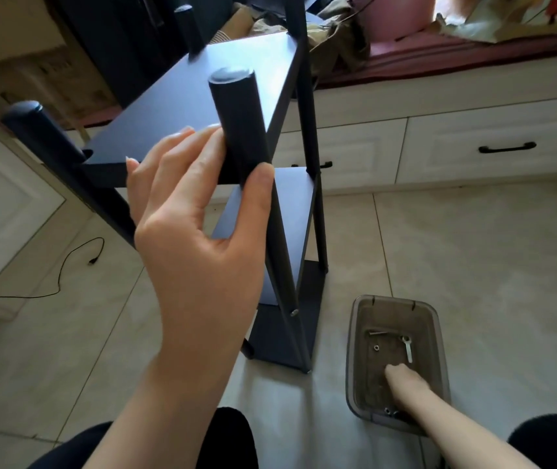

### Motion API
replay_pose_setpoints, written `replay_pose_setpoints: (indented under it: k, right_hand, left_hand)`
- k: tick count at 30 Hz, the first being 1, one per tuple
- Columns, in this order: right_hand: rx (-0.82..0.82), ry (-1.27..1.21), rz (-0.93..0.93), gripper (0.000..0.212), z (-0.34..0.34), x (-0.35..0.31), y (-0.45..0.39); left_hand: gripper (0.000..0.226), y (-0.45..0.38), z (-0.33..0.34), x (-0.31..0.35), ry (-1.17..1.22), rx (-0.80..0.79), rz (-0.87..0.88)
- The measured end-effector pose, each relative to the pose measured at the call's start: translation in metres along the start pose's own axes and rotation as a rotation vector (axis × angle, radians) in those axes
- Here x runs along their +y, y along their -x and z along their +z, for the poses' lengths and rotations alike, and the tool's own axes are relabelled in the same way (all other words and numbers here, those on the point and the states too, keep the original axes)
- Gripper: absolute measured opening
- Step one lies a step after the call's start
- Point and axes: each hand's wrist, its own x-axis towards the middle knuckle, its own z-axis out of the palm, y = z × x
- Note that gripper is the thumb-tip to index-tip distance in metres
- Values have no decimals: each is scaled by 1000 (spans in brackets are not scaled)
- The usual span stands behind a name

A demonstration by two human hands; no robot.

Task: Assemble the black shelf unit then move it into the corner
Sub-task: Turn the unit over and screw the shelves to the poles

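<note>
The black shelf unit (pixel 182 116) stands upright on the tiled floor, seen from above, with three boards between round posts. My left hand (pixel 195 238) grips the nearest post (pixel 236 123) just above the top board, with the thumb on its right side and the fingers on its left. My right hand (pixel 405 380) reaches down into a grey see-through plastic bin (pixel 436 319) on the floor to the right. Its fingers curl downward against the bin's bottom, and whether they hold anything is hidden.
In the bin lie a small flat wrench (pixel 407 348), a hex key (pixel 377 332) and a few nuts (pixel 376 347). White drawers (pixel 493 147) with black handles run behind the shelf. A black cable (pixel 67 262) trails on the floor at the left. My knees are at the bottom edge.
</note>
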Motion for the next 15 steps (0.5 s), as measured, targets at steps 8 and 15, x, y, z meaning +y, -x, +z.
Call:
replay_pose_setpoints:
  k: [8,15]
  right_hand:
    - [195,-136,-27,7,-45,12,-15]
    - [288,2,-20,11,-110,28,-30]
  left_hand:
    - [34,0,-2,1,13,-5,-26]
    - [32,-4,-3,2,-14,-13,-25]
